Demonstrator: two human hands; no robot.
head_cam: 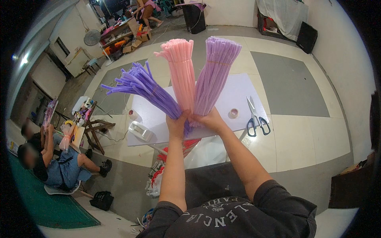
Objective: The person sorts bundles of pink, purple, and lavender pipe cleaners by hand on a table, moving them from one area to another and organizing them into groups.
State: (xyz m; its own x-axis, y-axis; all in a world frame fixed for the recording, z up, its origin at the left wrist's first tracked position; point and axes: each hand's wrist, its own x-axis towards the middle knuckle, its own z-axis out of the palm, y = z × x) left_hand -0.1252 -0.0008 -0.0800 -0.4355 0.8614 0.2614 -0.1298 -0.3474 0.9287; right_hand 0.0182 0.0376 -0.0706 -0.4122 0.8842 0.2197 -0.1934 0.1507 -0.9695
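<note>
Three bundles of fuzzy pipe cleaners fan out above a small white table (pixel 238 98), their lower ends together in both hands. My left hand (pixel 177 123) grips the dark purple bundle (pixel 148 89), whose tips splay to the left. The pink bundle (pixel 181 77) stands upright in the middle, between the hands. My right hand (pixel 209 120) is closed around the base of the lilac bundle (pixel 217 68). A thin band circles each bundle. Which hand bears the pink one, I cannot tell. Scissors (pixel 254 119) with blue handles lie at the table's right edge, beside a tape roll (pixel 234 113).
A white tape dispenser (pixel 140 131) and another tape roll (pixel 133 114) are at the table's left. Red and white items (pixel 156 178) hang or lie below. Two people sit at the left by a cluttered folding stand (pixel 86 113); a black bag (pixel 101 200) lies near them.
</note>
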